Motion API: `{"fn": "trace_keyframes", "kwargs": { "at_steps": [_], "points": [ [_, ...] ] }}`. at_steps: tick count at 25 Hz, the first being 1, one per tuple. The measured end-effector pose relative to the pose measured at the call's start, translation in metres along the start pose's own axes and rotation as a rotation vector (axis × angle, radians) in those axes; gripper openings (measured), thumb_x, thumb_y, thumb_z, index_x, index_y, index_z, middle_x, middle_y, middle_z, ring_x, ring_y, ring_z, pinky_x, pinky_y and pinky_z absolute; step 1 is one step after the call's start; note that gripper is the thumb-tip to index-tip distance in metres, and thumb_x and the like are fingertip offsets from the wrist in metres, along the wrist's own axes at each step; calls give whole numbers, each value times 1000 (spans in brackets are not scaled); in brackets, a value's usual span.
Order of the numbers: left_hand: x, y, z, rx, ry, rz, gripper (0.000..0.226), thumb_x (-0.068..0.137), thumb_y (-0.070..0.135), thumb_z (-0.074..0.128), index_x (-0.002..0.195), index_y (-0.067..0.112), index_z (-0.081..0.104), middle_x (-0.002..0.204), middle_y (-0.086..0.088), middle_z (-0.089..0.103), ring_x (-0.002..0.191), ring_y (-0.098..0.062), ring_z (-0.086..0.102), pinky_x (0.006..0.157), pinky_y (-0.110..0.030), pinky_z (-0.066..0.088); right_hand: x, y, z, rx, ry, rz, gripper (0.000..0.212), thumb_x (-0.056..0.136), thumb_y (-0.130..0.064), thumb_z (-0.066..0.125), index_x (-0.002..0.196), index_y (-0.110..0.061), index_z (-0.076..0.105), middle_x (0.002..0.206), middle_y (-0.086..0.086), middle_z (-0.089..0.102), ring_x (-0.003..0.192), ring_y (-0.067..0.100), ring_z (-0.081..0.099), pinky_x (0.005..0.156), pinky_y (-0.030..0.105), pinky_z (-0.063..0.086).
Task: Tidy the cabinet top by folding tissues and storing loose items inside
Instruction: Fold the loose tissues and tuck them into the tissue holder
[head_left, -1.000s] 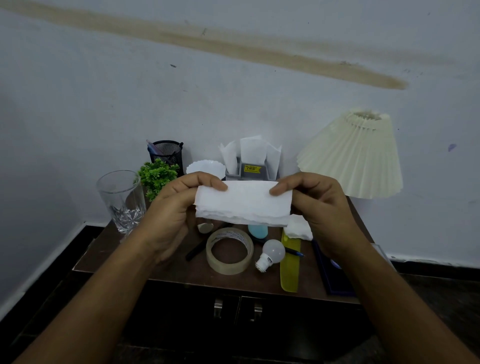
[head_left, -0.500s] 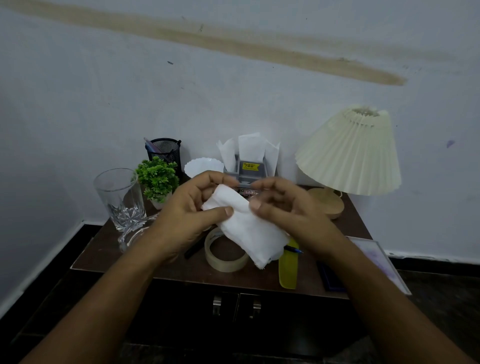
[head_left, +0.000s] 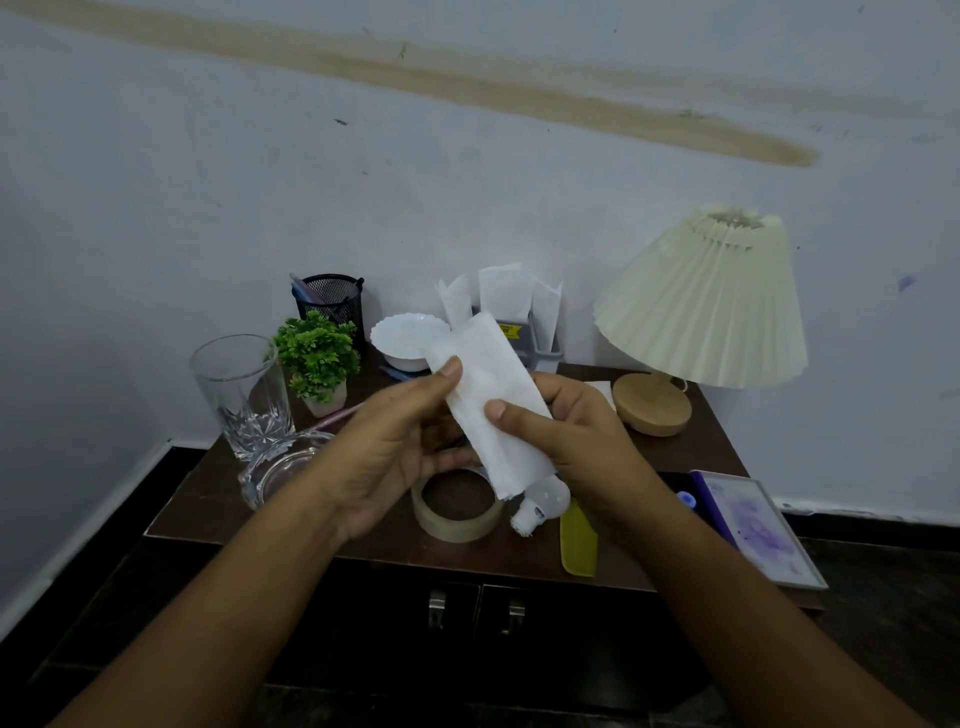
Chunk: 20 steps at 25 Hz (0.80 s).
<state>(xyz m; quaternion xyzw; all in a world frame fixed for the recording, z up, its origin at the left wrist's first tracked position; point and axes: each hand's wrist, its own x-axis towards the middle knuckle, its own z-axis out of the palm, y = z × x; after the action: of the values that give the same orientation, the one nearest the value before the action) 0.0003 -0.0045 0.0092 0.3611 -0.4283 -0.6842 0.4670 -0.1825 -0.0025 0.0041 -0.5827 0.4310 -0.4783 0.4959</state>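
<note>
Swung up toward 11 o'clock since before, the folded tissue (head_left: 483, 364), thumb-pinched by left hand (head_left: 395, 447) and right hand (head_left: 587, 431), may spring open at its loose 5 o'clock end.

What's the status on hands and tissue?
Left hand and right hand pinch folded tissue over cabinet top. Tape roll, bulb, comb loose below.

Left hand (head_left: 395, 449); right hand (head_left: 579, 431); pinch grips

Bare forearms (head_left: 234, 618), left hand (head_left: 389, 462), right hand (head_left: 587, 436)
</note>
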Motion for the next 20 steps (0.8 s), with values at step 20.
{"fn": "trace_keyframes", "kwargs": {
  "at_steps": [20],
  "points": [
    [10, -13, 1, -51, 224, 168, 39, 76, 10, 77, 113, 2, 71, 108, -15, 77, 103, -32, 73, 86, -44, 61, 0, 2, -1, -160, -86, -63, 16, 99, -15, 63, 93, -2, 70, 88, 13, 77, 83, 20, 72, 75, 32, 58]
  ]
}}
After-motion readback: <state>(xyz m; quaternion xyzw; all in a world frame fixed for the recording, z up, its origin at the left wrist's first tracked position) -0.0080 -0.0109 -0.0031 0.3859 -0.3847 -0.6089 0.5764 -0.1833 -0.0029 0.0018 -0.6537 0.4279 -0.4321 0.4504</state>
